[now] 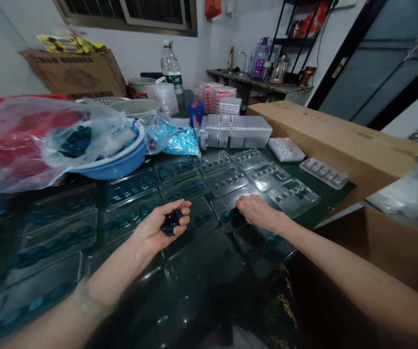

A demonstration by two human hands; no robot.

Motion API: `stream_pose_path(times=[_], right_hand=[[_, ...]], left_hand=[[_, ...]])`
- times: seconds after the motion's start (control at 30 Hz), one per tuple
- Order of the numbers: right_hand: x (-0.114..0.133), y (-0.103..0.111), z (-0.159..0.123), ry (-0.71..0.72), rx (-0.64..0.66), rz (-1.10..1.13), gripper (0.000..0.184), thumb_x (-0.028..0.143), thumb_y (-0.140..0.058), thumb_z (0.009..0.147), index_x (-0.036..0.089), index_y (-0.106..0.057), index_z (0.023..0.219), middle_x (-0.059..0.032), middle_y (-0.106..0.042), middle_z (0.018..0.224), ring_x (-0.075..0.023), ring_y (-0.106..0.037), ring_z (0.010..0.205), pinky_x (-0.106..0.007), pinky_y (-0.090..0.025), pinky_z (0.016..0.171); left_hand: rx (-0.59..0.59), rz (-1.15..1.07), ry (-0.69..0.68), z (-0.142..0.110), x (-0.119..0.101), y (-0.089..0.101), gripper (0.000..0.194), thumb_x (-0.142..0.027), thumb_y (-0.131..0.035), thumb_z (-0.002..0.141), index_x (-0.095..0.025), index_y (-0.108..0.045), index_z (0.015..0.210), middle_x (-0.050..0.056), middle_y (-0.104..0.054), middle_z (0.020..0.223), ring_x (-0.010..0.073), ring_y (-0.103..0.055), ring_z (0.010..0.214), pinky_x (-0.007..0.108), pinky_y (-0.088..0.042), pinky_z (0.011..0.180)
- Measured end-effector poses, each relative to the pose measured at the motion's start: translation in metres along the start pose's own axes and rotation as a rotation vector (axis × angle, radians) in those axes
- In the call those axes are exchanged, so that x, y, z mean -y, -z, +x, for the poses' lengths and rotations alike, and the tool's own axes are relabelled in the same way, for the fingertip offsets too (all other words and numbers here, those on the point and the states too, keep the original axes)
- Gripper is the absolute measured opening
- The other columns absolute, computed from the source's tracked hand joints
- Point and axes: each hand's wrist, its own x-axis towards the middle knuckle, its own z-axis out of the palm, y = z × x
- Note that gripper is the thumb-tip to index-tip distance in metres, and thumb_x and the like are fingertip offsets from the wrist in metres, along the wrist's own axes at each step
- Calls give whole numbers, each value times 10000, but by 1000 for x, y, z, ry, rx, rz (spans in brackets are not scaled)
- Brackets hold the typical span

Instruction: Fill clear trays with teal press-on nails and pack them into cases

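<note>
My left hand [153, 228] is turned palm up, its fingers curled round a few small, glossy dark teal pieces [170, 222]. My right hand [257, 211] reaches down over a clear plastic tray [227, 199], fingers pinched together at its row of compartments. Teal pieces [225, 215] lie in that row, just left of the fingertips. Whatever the right fingers grip is hidden. Around both hands, several similar clear trays are laid out in rows. Those on the left, such as one tray [120, 236], hold teal pieces; those at the far right, such as another tray [296, 206], hold none I can see.
A blue basin [121, 167] under clear plastic stands at the back left. Behind the trays are a bag of shiny blue packets [182, 141], stacked clear boxes [249, 128] and a blue cup [195, 111]. A large cardboard box [340, 133] borders the table's right side.
</note>
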Motion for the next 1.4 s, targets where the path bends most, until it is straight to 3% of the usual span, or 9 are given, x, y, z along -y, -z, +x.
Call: stream_pose_path(times=[0.17,0.27,0.33,0.4,0.53,0.77,1.03,1.17,1.4], right_hand=[[13,23,-12,-77,-99,-13,206,152,-462,782,111,-532,972,-97,-591,775,-175,-538,654,-262,-328,562],[53,38,-22,-67,-300,145,272,228,-420,832,159,-463,1091,-78,-582,864,-170,-542,711,-263,-360,604],[89,41,-27,41,-434,371,245,241,-429,831,198,-473,1069,-44,-578,885,-154,-540,761,-250,-377,656],[122,39,-28,104,-469,513,241,252,-434,829,214,-473,1064,-31,-574,892,-146,-541,762,-241,-385,654],[153,30,-20,-23,-493,541,224,256,-460,811,209,-492,1028,-35,-574,901,-165,-547,744,-261,-383,624],[143,20,-16,-114,-534,563,182,213,-470,793,203,-521,967,-42,-572,892,-167,-545,746,-262,-389,641],[131,14,-15,-160,-713,943,150,184,-484,764,199,-552,897,-29,-579,813,-144,-541,708,-253,-435,631],[120,11,-15,-189,-634,1198,113,187,-538,730,189,-569,839,-8,-578,745,-119,-548,611,-242,-442,571],[101,5,-19,-187,-454,1775,153,263,-600,705,174,-565,824,64,-465,510,-50,-394,394,-171,-298,367]], left_hand=[[-40,-81,-40,-11,0,5,156,-209,-492,766,-69,-522,829,35,-465,641,88,-440,491,159,-323,329],[-72,-135,-60,-15,7,4,165,-212,-466,775,-65,-523,824,37,-474,626,93,-450,484,164,-323,328],[-96,-165,-78,-16,12,0,169,-211,-453,779,-65,-530,816,34,-482,610,98,-459,477,176,-337,336],[-126,-182,-91,-14,18,-5,182,-217,-445,780,-66,-544,802,41,-500,604,114,-484,484,203,-374,360],[-194,-193,-90,-12,25,-15,204,-232,-442,776,-76,-572,763,71,-546,631,170,-550,559,288,-463,473],[-256,-208,-103,-11,29,-23,219,-247,-447,778,-86,-582,719,93,-568,679,173,-575,631,293,-494,590],[-154,-90,-60,-12,44,-22,194,-317,-574,717,-125,-586,689,58,-580,687,172,-565,618,304,-480,532],[19,148,-164,-17,47,-18,172,-248,-645,669,-102,-627,759,60,-586,681,122,-527,565,208,-401,422],[36,192,-197,-15,47,-15,229,-97,-653,616,-102,-631,844,58,-589,639,138,-539,573,199,-382,394]])
